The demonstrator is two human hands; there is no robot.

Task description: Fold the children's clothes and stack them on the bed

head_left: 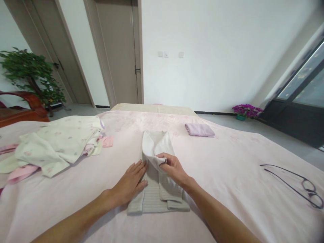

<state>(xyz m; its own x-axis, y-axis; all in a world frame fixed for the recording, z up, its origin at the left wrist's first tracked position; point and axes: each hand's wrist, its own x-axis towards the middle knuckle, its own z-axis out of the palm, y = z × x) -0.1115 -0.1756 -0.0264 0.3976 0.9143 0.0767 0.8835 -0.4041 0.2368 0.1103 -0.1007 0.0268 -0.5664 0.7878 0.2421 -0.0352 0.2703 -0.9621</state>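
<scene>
A light grey ribbed knit top (154, 202) lies in front of me on the pink bedspread, its sides folded inward to a narrow strip. My right hand (174, 168) pinches a loose edge of the fabric near the middle and lifts it a little. Flat along the left edge of the garment rests my left hand (131, 184), fingers stretched out and touching the cloth. The fabric inside the right-hand pinch is partly hidden by the fingers.
A heap of pale printed clothes (58, 141) lies to the left. A folded lilac cloth (199, 130) sits further back on the bedspread (227, 168). Black-framed glasses (307, 189) lie at the right. Purple flowers (246, 110) stand on the floor beyond.
</scene>
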